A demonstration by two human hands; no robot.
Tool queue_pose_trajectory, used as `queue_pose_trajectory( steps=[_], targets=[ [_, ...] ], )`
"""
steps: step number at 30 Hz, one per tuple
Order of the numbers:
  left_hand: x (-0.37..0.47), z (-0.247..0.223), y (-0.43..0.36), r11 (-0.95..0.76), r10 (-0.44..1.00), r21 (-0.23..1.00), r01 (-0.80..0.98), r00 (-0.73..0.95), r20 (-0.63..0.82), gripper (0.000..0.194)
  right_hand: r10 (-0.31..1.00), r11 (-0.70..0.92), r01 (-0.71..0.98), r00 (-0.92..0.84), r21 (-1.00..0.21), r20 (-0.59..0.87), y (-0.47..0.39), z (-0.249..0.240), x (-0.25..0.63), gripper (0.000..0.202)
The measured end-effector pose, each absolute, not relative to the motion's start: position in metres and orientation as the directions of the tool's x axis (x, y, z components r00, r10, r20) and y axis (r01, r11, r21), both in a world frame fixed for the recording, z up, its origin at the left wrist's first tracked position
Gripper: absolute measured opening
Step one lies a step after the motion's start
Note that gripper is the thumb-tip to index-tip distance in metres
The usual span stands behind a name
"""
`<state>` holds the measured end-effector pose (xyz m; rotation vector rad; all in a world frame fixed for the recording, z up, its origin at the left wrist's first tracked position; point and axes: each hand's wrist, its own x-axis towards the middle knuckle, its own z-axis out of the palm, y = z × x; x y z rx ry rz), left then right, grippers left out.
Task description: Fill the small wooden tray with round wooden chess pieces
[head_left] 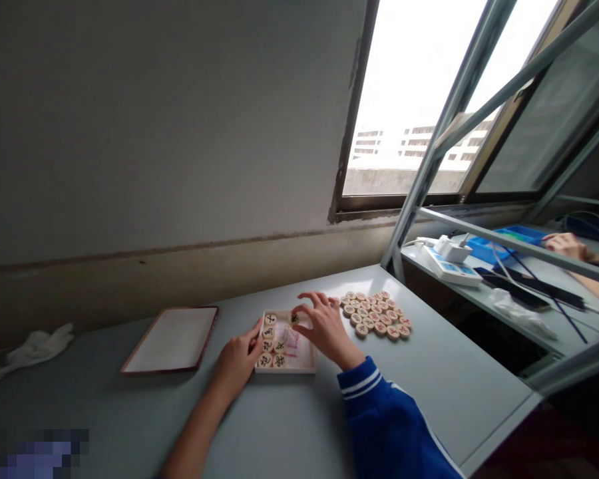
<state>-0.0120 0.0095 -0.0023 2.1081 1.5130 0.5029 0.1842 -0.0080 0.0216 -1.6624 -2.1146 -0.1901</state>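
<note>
A shallow white box (pixel 307 370) lies on the grey desk, with several round wooden Chinese chess pieces (pixel 265 360) set in rows along its left side. Around the left wall of this box, my left hand (pixel 237 359) is closed, thumb at the near side. My right hand (pixel 324 327) reaches over the box's far right part and pinches one chess piece (pixel 294 319) between thumb and fingers. Pink marks show on the box floor. Just right of that hand, a cluster of loose chess pieces (pixel 374 314) lies flat on the desk.
An upturned box lid (pixel 172 340) with a dark red rim lies to the left. White gloves (pixel 40 346) rest at the far left. Beyond a metal frame (pixel 424 166), another desk holds a power strip (pixel 449 263), a blue tray (pixel 509 241) and another person's hand (pixel 566 245).
</note>
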Motion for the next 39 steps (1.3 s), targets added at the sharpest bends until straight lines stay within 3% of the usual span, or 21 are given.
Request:
queue_pose_trajectory(
  steps=[5,8,11,21,26,30,34,39],
  targets=[
    [-0.012,-0.002,0.009,-0.251,0.953,0.606,0.755,0.303,0.017,0.045,0.904,0.015,0.99,0.047,-0.141,0.426,-0.015,0.027,0.228,0.009],
    [-0.012,-0.002,0.01,-0.252,0.952,0.608,0.753,0.305,0.018,0.046,0.918,-0.119,0.98,0.169,-0.156,0.359,-0.018,0.026,0.245,0.016],
    [-0.012,-0.003,0.01,-0.258,0.951,0.582,0.771,0.309,0.012,0.046,0.933,-0.142,0.973,0.192,-0.181,0.304,-0.019,0.027,0.247,0.023],
    [-0.011,-0.002,0.008,-0.248,0.955,0.625,0.741,0.297,0.027,0.047,0.924,-0.18,0.982,0.191,-0.063,0.332,-0.017,0.024,0.246,0.007],
    [-0.012,-0.004,0.01,-0.251,0.952,0.618,0.745,0.305,0.019,0.046,0.94,-0.058,0.974,0.126,-0.217,0.318,-0.018,0.032,0.232,0.007],
    [-0.012,-0.004,0.01,-0.234,0.957,0.652,0.721,0.29,0.024,0.045,0.957,0.237,0.873,-0.133,-0.426,0.259,-0.017,0.03,0.196,0.017],
    [-0.012,-0.002,0.008,-0.219,0.962,0.69,0.689,0.273,0.033,0.044,0.907,0.42,0.816,-0.373,-0.396,0.194,-0.016,0.017,0.163,0.027],
    [-0.012,-0.001,0.008,-0.214,0.963,0.721,0.659,0.268,0.041,0.046,0.914,0.395,0.84,-0.319,-0.372,0.251,-0.016,0.019,0.163,0.014]
  ],
)
